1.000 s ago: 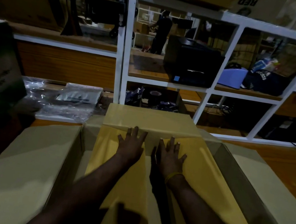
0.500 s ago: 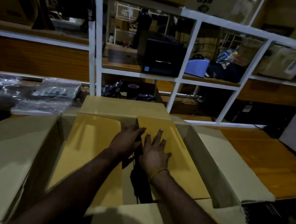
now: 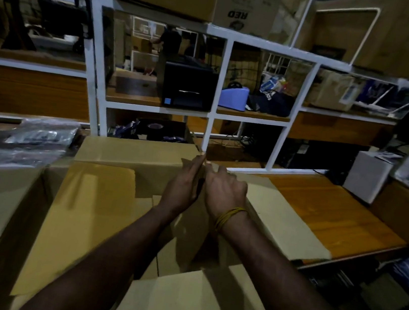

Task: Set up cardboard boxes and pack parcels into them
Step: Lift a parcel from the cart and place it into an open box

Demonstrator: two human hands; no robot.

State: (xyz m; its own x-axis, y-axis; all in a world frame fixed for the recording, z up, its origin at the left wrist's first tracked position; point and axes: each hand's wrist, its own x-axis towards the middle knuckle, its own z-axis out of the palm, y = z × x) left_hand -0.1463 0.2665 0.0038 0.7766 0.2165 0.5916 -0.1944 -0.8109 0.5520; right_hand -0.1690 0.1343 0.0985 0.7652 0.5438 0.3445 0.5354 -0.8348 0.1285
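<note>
Large open cardboard box (image 3: 98, 218) on the bench (image 3: 330, 213), filling the lower middle, its flaps spread out to left, right, far and near. Left hand (image 3: 182, 186) and right hand (image 3: 224, 189) held close together above the box's far right part, near the inner flap (image 3: 203, 223), which stands up between and below them. Left fingers (image 3: 198, 163) stretched straight and pressed together, edge-on along the flap's top. Right fingers (image 3: 219, 171) curled at the flap's upper edge; whether pinching it cannot be told through the blur. Yellow band (image 3: 227, 216) round the right wrist.

Half a second ago both palms lay flat inside the box on that flap, pushed down; now lifted, turned edge-up, flap raised with them. View swung rightward too, with a small white box (image 3: 367, 176) at the bench's right end now nearer the middle.
</note>
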